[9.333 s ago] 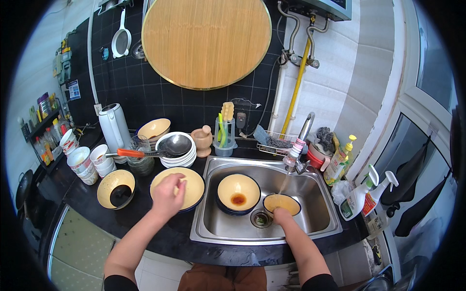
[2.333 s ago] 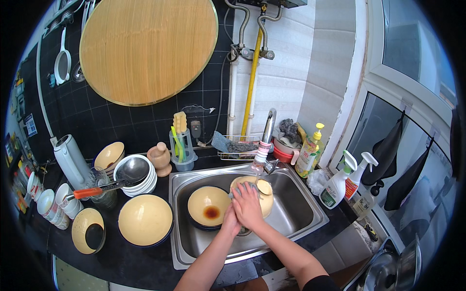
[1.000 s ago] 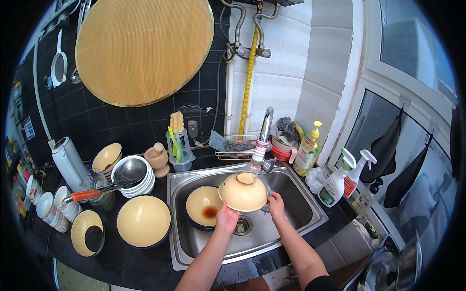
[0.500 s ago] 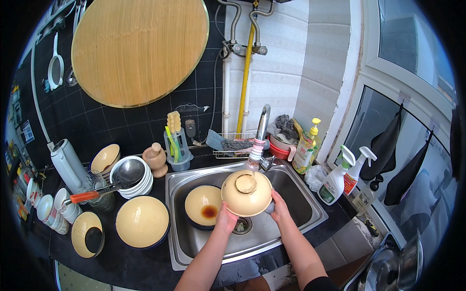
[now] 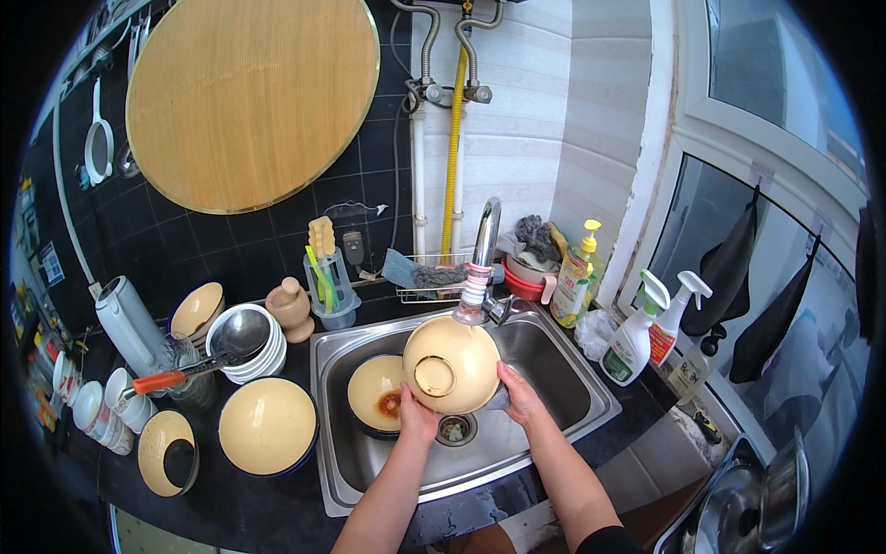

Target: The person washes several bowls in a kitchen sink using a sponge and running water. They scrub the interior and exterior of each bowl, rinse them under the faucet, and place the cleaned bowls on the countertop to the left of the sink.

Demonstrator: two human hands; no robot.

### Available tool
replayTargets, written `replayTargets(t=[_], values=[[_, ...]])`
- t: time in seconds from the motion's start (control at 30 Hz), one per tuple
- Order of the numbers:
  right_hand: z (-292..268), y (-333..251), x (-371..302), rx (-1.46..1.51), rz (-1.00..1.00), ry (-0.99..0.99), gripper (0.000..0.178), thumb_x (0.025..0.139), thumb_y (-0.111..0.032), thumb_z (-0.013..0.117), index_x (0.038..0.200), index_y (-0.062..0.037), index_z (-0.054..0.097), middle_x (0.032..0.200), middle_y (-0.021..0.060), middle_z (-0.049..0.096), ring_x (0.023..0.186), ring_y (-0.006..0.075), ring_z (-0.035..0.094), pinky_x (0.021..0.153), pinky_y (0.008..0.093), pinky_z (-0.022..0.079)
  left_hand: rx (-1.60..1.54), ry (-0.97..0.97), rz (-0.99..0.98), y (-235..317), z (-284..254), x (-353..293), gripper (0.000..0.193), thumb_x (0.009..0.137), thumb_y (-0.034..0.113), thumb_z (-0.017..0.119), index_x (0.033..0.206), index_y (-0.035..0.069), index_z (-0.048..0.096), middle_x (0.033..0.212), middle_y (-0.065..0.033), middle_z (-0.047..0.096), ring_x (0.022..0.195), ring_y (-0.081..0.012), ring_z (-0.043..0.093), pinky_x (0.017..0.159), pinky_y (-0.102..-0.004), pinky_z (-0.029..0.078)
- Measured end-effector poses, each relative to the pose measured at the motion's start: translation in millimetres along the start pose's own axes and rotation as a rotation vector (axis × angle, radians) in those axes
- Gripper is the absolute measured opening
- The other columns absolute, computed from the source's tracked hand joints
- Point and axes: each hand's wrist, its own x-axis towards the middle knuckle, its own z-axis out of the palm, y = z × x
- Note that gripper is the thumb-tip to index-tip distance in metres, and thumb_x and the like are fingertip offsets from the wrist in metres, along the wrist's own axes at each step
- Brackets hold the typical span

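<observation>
A cream enamel bowl (image 5: 471, 355) is tipped in both my hands under the faucet (image 5: 485, 235), its outside and round foot ring facing me. My left hand (image 5: 420, 420) grips its lower left rim. The right rim is in my right hand (image 5: 522, 395); beside those fingers a bit of grey material (image 5: 498, 400) shows, too hidden to name. Left of it in the sink (image 5: 544, 420) sits another cream bowl (image 5: 369, 380) with a dark rim and a brown puddle inside. The drain (image 5: 455, 429) lies just below the held bowl.
On the counter to the left stand a large cream bowl (image 5: 268, 425), a smaller bowl (image 5: 166, 452), stacked white bowls (image 5: 268, 360) with a ladle (image 5: 242, 337) on top, and a kettle (image 5: 129, 319). At right are a soap bottle (image 5: 578, 282) and two spray bottles (image 5: 632, 342).
The held bowl has moved slightly left and tilted, so its foot ring now sits lower and nearer me. Both hands moved with it. The puddle in the other bowl looks disturbed.
</observation>
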Motion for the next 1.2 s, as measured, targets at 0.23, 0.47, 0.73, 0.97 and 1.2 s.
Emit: replayTargets(t=[0.23,0.47,0.73,0.97,1.2], values=[[2.5,-2.4,-1.6,-0.001,-0.096,0.072,0.034,0.09,-0.029,0.047,0.113,-0.0047,0.051,0.106,0.0026,0.057,0.094,0.012,0.055,0.084,0.028,0.043,0.173,-0.059,-0.046,-3.6,-11.6,11.7,0.061,0.087,0.058,0.027,0.127,0.012,0.035,0.132,-0.0064,0.037,0.121,-0.0247,0.035,0.1,-0.0445,0.025],[-10.9,-1.3,5.7,-0.161,-0.351,0.257,0.029,0.09,-0.025,0.049,0.106,-0.0027,0.058,0.098,0.0012,0.061,0.09,0.0076,0.054,0.08,0.0228,0.041,0.617,-0.046,-0.028,-9.5,-3.1,7.9,0.068,0.085,0.058,0.037,0.135,0.013,0.028,0.13,-0.0092,0.038,0.12,-0.0255,0.035,0.099,-0.0398,0.025],[19.9,-7.4,-18.3,-0.674,-0.301,0.046,0.029,0.082,-0.019,0.062,0.095,0.0058,0.062,0.1,0.0083,0.06,0.091,0.0141,0.053,0.081,0.027,0.042,0.519,-0.169,-0.147,-4.7,7.0,-1.6,0.064,0.08,0.046,0.057,0.125,0.008,0.033,0.113,-0.0123,0.047,0.09,-0.023,0.055,0.068,-0.034,0.051],[24.0,4.2,-17.9,-0.836,-0.124,-0.383,0.024,0.08,-0.017,0.063,0.094,0.002,0.063,0.096,0.008,0.06,0.089,0.0155,0.055,0.08,0.0267,0.042,0.53,-0.132,0.0,-7.2,8.9,-3.2,0.066,0.08,0.033,0.059,0.128,0.011,0.021,0.116,-0.0153,0.043,0.096,-0.0285,0.055,0.067,-0.0396,0.054],[7.9,7.4,-8.3,-1.629,-0.258,-0.017,0.023,0.074,-0.011,0.063,0.096,-0.0031,0.064,0.106,0.0125,0.057,0.097,0.0276,0.055,0.087,0.0337,0.041,0.571,-0.108,0.006,-11.7,9.3,-9.1,0.051,0.074,0.015,0.047,0.123,0.008,0.033,0.111,-0.0148,0.046,0.097,-0.0278,0.055,0.064,-0.0417,0.055]])
